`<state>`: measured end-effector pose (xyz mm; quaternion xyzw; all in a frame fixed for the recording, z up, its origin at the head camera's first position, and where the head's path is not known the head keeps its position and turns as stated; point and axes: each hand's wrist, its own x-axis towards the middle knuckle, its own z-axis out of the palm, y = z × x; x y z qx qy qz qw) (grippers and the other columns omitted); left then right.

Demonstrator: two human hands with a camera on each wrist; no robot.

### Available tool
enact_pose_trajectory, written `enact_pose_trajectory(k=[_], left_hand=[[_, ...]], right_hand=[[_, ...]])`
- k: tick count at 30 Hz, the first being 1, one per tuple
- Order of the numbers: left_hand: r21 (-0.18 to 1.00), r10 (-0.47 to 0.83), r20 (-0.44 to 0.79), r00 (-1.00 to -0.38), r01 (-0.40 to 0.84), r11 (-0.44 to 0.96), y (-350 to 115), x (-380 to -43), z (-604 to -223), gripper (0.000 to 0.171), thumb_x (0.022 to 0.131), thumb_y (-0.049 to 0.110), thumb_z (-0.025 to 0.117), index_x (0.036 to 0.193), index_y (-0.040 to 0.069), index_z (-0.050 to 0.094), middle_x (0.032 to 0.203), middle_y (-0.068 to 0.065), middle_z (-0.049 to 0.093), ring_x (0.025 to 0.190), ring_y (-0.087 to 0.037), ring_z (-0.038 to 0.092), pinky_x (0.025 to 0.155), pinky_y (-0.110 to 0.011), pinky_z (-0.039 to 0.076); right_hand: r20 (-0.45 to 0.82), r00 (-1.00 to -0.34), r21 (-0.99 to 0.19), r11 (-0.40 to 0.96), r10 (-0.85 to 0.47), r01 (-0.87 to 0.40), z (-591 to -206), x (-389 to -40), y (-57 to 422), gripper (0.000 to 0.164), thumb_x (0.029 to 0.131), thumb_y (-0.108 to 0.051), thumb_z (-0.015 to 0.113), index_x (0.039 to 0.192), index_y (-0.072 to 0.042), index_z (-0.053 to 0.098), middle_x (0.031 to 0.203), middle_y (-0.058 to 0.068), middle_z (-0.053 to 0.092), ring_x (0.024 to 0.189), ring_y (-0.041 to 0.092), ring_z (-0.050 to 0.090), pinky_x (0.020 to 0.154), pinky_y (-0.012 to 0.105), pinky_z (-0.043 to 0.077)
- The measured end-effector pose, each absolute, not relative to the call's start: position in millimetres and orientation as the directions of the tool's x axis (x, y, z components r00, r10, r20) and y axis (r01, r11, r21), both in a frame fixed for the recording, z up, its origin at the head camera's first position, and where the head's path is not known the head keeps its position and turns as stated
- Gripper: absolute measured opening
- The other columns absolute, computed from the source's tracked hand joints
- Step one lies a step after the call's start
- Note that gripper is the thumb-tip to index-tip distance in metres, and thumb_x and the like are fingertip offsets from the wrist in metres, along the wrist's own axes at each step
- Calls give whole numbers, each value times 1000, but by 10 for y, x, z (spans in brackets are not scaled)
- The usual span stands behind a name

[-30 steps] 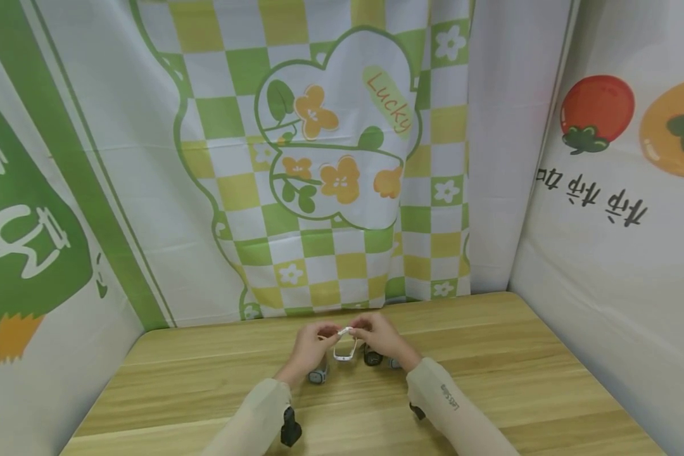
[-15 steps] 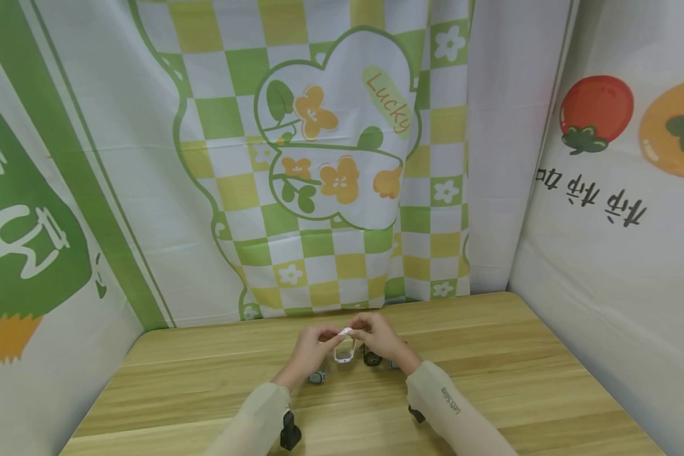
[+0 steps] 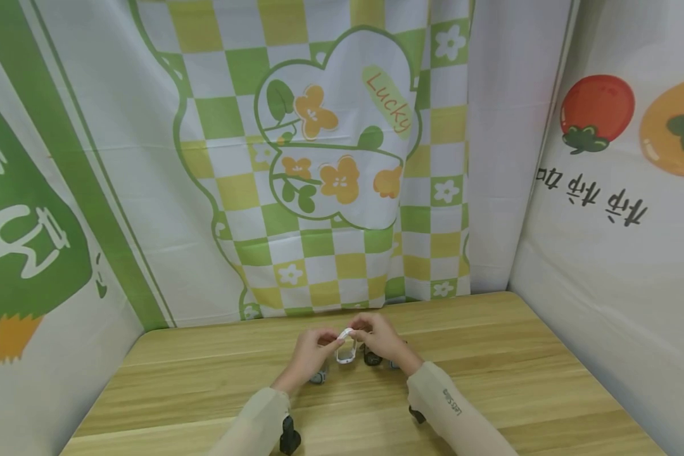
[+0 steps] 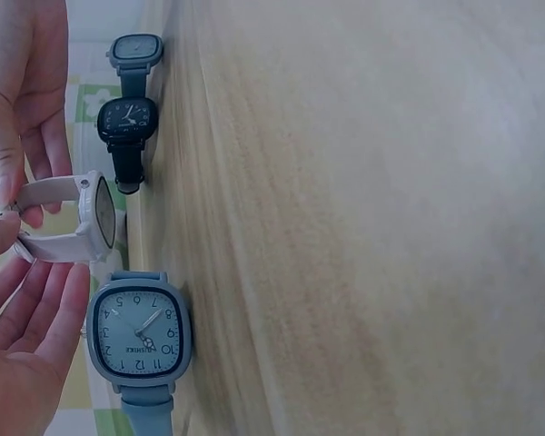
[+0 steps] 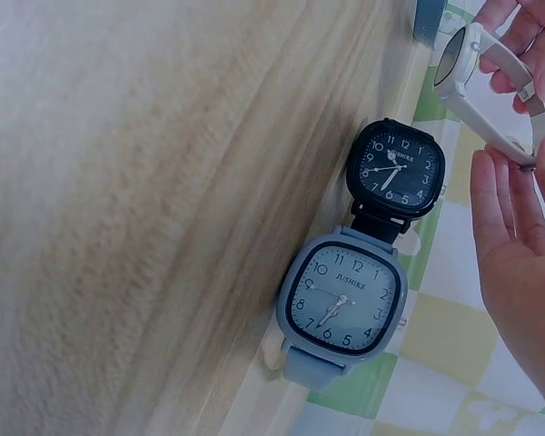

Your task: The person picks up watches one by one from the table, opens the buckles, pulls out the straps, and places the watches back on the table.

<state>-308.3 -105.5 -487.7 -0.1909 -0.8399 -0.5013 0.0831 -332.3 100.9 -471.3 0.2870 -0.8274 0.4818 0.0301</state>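
Note:
A white wristwatch [image 3: 346, 360] is held up between both hands, its case hanging at the bottom of the looped strap. My left hand [image 3: 309, 353] pinches one strap end between thumb and fingers. The other end is pinched by my right hand [image 3: 380, 335], and the fingertips of both hands meet closely at the top of the loop. In the left wrist view the white strap [image 4: 54, 245] curves round toward the thumbs, with the dial seen edge-on. The right wrist view shows the strap ends overlapping near a buckle [image 5: 527, 165], partly covered by fingers.
On the wooden table [image 3: 342, 411], a blue-grey watch [image 4: 138, 331] stands by my left hand. A black watch [image 5: 395, 171] and another grey-blue watch [image 5: 343, 298] stand by my right. A checkered curtain [image 3: 330, 266] hangs behind the table's far edge.
The white watch has shifted slightly down and right, and its strap loop is turned a little. My left hand has moved slightly with it; the right hand stays nearly in place.

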Motion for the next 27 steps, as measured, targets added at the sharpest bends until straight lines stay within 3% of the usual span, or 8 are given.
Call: enact_pose_trajectory(k=[8, 16, 21, 27], left_hand=[[832, 216, 329, -919, 390, 394, -1055, -3057, -4885, 15, 97, 10, 77, 103, -4, 78, 96, -14, 78, 88, -22, 73, 75, -24, 60], [856, 211, 313, -926, 371, 359, -1059, -3037, -4899, 16, 97, 10, 77, 102, -4, 78, 96, -15, 78, 86, -20, 73, 70, -22, 59], [866, 207, 314, -926, 369, 337, -1056, -3009, -4892, 15, 96, 8, 77, 102, -5, 78, 95, -16, 77, 82, -19, 72, 66, -20, 58], [886, 189, 293, -937, 340, 315, -1051, -2960, -4873, 15, 96, 5, 76, 104, -8, 77, 95, -18, 76, 83, -23, 73, 69, -28, 63]], right_hand=[[319, -836, -812, 327, -447, -484, -4712, -3318, 992, 11, 102, 0, 67, 109, 6, 73, 106, 21, 74, 88, 32, 74, 76, 42, 65], [306, -849, -831, 315, -431, -459, -4726, -3312, 985, 12, 102, 2, 65, 111, 8, 71, 106, 22, 73, 88, 33, 74, 73, 35, 65], [304, -852, -837, 307, -426, -452, -4733, -3309, 982, 11, 103, 2, 64, 111, 8, 70, 105, 21, 72, 88, 34, 74, 74, 37, 65], [306, -850, -836, 307, -429, -456, -4742, -3307, 984, 11, 103, 1, 64, 111, 7, 70, 106, 21, 72, 89, 34, 74, 74, 39, 65]])
